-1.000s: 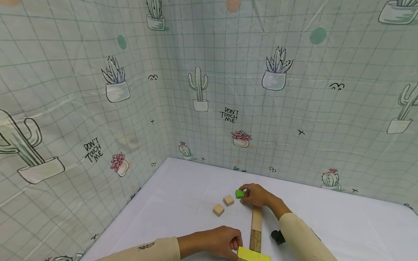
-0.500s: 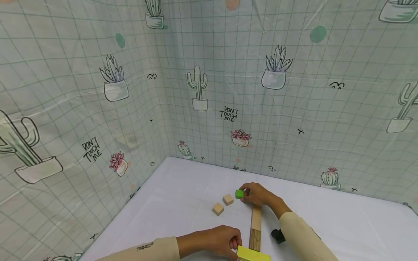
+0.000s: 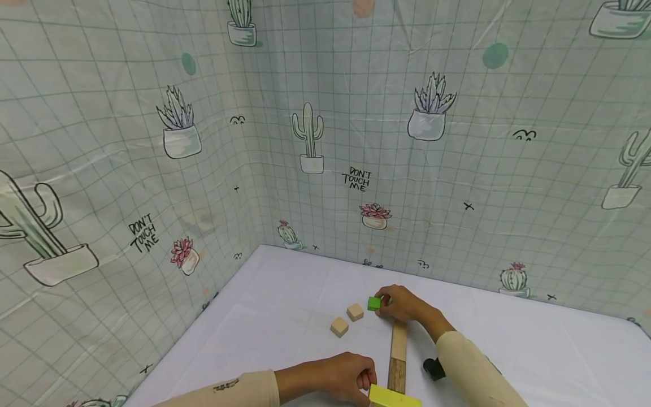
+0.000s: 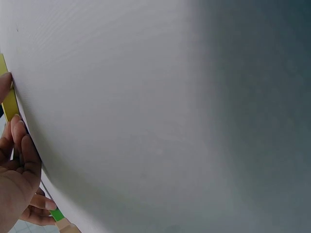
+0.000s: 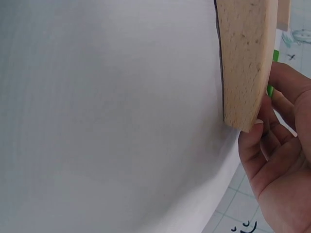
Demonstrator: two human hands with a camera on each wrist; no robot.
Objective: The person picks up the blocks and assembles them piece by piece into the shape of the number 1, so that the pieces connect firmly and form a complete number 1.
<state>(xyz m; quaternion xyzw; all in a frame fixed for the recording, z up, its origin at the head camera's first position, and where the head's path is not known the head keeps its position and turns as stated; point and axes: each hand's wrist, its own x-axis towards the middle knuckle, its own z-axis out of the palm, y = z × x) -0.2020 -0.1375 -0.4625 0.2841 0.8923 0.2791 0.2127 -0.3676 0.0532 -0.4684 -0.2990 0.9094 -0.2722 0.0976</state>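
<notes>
My left hand (image 3: 343, 374) grips the left end of a yellow block (image 3: 394, 397) at the bottom edge of the head view. In the left wrist view, its thumb and fingers lie against the yellow block (image 4: 9, 104). Farther back, my right hand (image 3: 402, 303) pinches a small green block (image 3: 374, 304). That green block (image 5: 276, 57) is mostly hidden by fingers in the right wrist view. A light wooden block (image 3: 399, 342) runs from near the right hand to a darker, grained wooden block (image 3: 397, 376), which reaches the yellow one. Its near face (image 5: 243, 63) shows close to the right fingertips.
Two small plain wooden cubes, one nearer (image 3: 339, 327) and one farther (image 3: 355, 312), lie left of the row. A black object (image 3: 434, 369) sits beside the right sleeve, partly covered. The white tabletop (image 3: 285, 294) meets a cactus-print cloth (image 3: 325, 198) at the back and left.
The right fingers have drawn slightly closer together at the green block, which has barely shifted. The left hand and the yellow block stay in place.
</notes>
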